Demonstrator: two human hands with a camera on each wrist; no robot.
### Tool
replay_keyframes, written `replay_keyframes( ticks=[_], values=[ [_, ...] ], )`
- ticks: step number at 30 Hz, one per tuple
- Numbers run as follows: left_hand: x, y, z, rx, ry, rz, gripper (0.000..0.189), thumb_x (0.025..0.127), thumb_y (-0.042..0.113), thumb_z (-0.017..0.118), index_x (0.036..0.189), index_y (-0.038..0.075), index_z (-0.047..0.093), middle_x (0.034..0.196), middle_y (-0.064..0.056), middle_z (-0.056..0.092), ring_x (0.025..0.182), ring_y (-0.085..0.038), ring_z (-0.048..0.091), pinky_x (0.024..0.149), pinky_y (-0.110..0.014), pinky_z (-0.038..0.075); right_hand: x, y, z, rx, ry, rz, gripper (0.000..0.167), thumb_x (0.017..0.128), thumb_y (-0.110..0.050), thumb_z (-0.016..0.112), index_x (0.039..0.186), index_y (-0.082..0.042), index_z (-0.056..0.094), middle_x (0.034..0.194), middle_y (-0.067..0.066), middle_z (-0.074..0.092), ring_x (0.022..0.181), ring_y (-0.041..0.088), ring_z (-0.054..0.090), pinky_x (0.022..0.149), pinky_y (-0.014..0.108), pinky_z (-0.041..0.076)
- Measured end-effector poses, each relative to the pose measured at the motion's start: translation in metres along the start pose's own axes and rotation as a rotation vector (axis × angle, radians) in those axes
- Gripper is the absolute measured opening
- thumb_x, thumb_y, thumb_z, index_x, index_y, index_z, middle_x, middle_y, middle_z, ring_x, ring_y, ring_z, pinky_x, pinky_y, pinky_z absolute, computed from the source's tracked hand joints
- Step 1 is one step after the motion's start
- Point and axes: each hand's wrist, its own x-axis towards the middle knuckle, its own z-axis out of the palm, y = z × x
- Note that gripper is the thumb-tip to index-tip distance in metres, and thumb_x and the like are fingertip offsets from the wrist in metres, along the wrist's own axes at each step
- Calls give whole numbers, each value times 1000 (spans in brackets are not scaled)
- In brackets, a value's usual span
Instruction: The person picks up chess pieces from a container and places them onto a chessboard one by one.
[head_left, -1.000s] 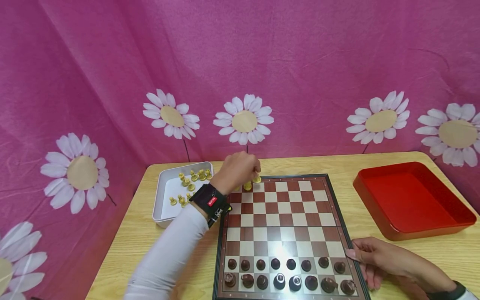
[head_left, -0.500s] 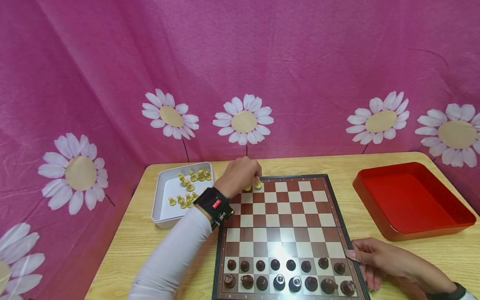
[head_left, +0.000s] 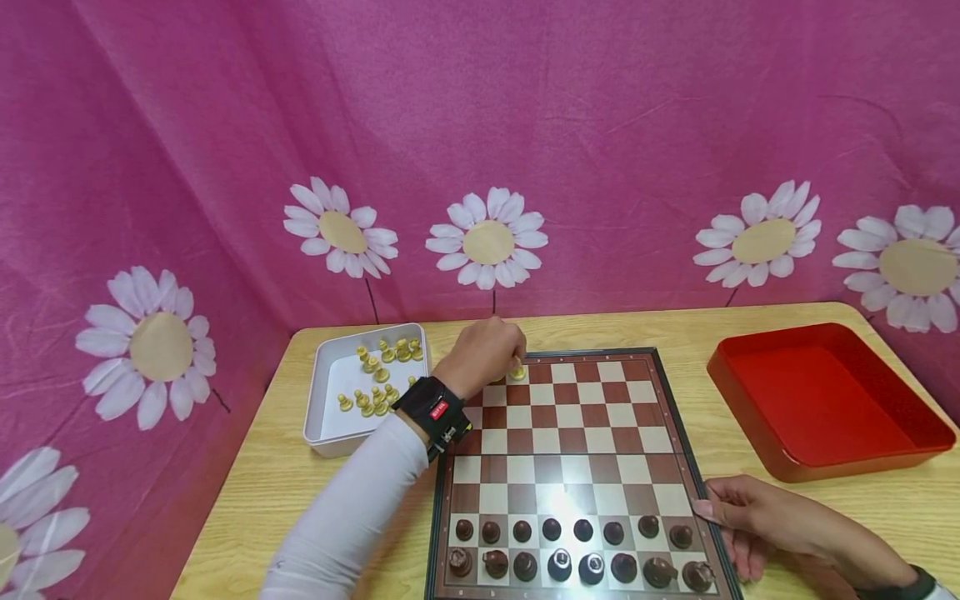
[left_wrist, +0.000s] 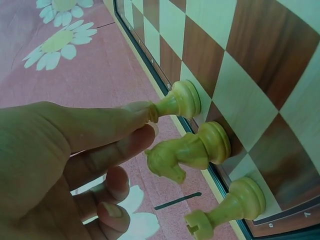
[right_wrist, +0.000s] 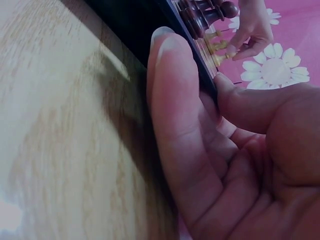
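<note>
My left hand (head_left: pixel 483 357) is at the far left corner of the chessboard (head_left: pixel 566 417). Between thumb and index finger it pinches the top of a yellow chess piece (left_wrist: pixel 184 100), whose head is hidden by the fingertips. The piece's base stands upright on a light square of the back row. Beside it are a yellow knight (left_wrist: pixel 192 151) and, in the corner, a yellow rook (left_wrist: pixel 239 202). My right hand (head_left: pixel 780 521) holds the board's right edge, its thumb on the rim and the other fingers against the side.
Left of the board, a white tray (head_left: pixel 324 417) holds several yellow pieces. A red tray (head_left: pixel 817 392) stands on the right. Dark pawns (head_left: pixel 551 528) and larger dark pieces (head_left: pixel 525 567) fill the two near rows. A pink daisy-print cloth (head_left: pixel 615 167) hangs behind the wooden table (head_left: pixel 247 500).
My left hand has come slightly down and toward me, and the yellow piece has gone down onto its square. The right hand has stayed at the board's edge.
</note>
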Motion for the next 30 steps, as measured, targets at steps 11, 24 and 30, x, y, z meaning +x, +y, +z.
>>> replay_keyframes(
  ticks=[11, 24, 30],
  values=[
    [0, 1, 1, -48, -14, -8, 25, 94, 3, 68, 73, 11, 78, 58, 8, 43, 61, -10, 45, 51, -22, 30, 1, -1, -1, -1, -6, 12, 45, 111, -20, 44, 113, 25, 41, 78, 3, 74, 62, 7, 73, 56, 23, 57],
    [-9, -4, -13, -58, -87, -61, 34, 94, 20, 77, 127, 15, 75, 123, -2, 76, 104, -16, 68, 83, -34, 59, 1, -1, -1, 3, 2, 41, 40, 111, -21, 45, 112, 18, 49, 79, 3, 73, 62, 8, 72, 58, 23, 58],
    [-12, -13, -30, -73, -107, -90, 40, 92, 22, 79, 130, 15, 72, 123, -3, 75, 111, -18, 68, 91, -37, 59, 1, -2, -3, 28, -15, 49, 29, 111, -21, 44, 114, 3, 60, 81, 2, 74, 64, 8, 73, 59, 22, 58]
  ],
)
